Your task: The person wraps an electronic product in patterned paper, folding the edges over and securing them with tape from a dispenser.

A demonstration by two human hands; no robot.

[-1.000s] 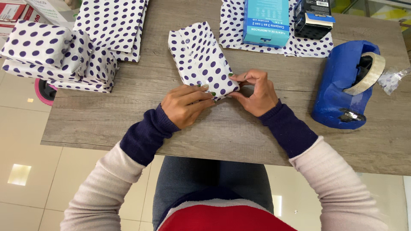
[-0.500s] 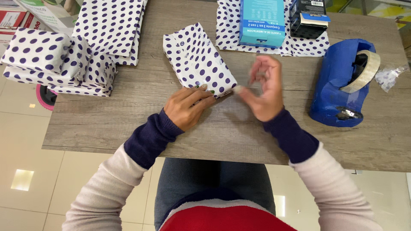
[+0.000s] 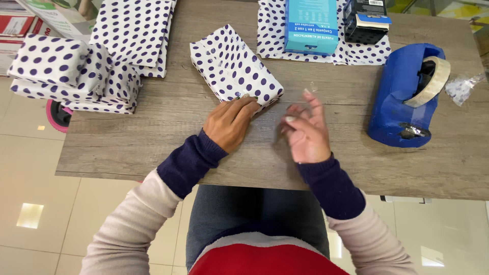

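Right hand off the parcel
The right hand (image 3: 307, 133) now hovers apart from the white, purple-dotted wrapped parcel (image 3: 234, 69), no longer pressing its near end beside the left hand (image 3: 230, 122).

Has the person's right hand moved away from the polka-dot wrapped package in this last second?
Yes. The right hand has lifted off the white, purple-dotted wrapped package and shifted toward the blue tape dispenser; the left hand touches the package.

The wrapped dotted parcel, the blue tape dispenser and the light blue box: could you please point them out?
wrapped dotted parcel (image 3: 232, 66), head view, middle of its top face.
blue tape dispenser (image 3: 397, 97), head view, its blue body.
light blue box (image 3: 310, 25), head view, centre of its top.
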